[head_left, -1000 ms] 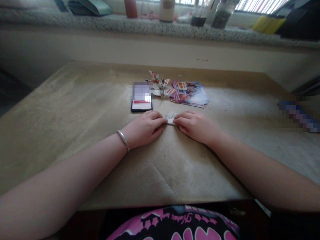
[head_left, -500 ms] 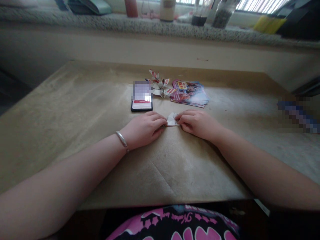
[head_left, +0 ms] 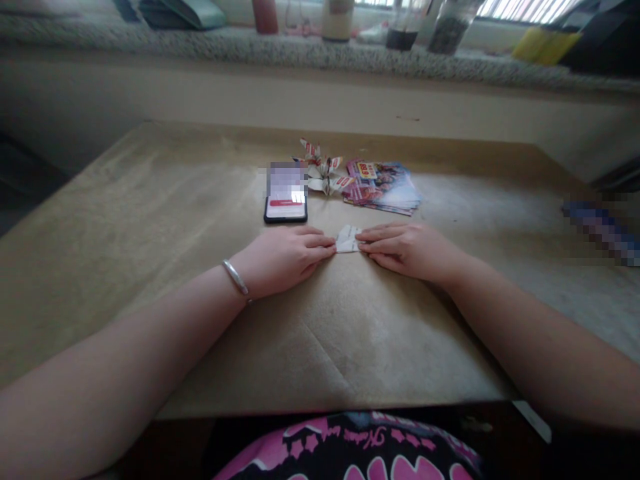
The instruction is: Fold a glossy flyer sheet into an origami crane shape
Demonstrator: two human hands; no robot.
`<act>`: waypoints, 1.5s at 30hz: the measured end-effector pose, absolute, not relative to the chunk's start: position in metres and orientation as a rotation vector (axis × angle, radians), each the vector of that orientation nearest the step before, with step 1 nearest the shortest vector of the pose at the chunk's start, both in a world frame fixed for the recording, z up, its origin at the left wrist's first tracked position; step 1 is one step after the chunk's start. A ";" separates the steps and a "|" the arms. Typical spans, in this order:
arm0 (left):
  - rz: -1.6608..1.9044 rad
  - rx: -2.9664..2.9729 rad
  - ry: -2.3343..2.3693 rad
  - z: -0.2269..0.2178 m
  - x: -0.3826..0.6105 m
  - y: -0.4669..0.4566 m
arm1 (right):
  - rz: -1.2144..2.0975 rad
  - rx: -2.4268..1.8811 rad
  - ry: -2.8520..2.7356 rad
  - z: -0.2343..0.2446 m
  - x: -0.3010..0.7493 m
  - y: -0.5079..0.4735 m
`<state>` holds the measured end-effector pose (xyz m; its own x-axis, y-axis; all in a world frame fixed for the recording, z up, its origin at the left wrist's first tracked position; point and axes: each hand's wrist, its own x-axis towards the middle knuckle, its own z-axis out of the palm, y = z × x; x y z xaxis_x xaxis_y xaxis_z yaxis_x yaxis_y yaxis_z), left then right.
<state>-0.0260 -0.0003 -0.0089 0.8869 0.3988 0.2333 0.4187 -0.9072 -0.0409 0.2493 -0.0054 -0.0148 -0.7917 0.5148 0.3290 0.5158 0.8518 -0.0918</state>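
A small folded white paper piece (head_left: pixel 347 239) lies flat on the brown paper-covered table (head_left: pixel 150 220). My left hand (head_left: pixel 285 257), a silver bracelet at its wrist, presses fingertips on the paper's left edge. From the right, my right hand (head_left: pixel 407 248) lays its fingers together on the paper's other edge. Both hands rest on the table and pin the piece between them.
Beyond the hands lie a phone (head_left: pixel 286 200) with a lit screen, folded paper cranes (head_left: pixel 324 172) and a stack of colourful flyers (head_left: pixel 384 187). A stone ledge (head_left: pixel 300 57) behind the table carries jars and bottles. A blurred blue object (head_left: pixel 600 227) sits at the right.
My right hand has slid slightly right, so more of the folded paper shows between the hands. The left hand has barely moved.
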 end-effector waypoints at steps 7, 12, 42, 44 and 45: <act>-0.453 -3.058 -0.722 -0.013 -0.031 0.008 | 0.141 -0.890 -2.553 -0.018 0.252 0.000; -0.432 -3.051 -0.758 -0.013 -0.031 0.006 | 0.094 -0.960 -2.598 -0.015 0.248 0.000; -1.172 -3.073 -1.441 -0.013 -0.013 0.001 | 0.363 -1.250 -2.167 -0.011 0.207 -0.024; -1.268 -3.069 -1.524 -0.014 -0.012 0.000 | 0.429 -1.218 -2.098 -0.012 0.202 -0.025; -1.308 -3.072 -1.570 -0.014 -0.012 -0.001 | 0.453 -1.201 -2.075 -0.012 0.200 -0.025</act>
<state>-0.0117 -0.0008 -0.0144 0.4314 0.8415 0.3253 0.4718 -0.5178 0.7137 0.2004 -0.0254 -0.0123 -0.3365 0.8581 0.3878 0.6182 0.5119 -0.5965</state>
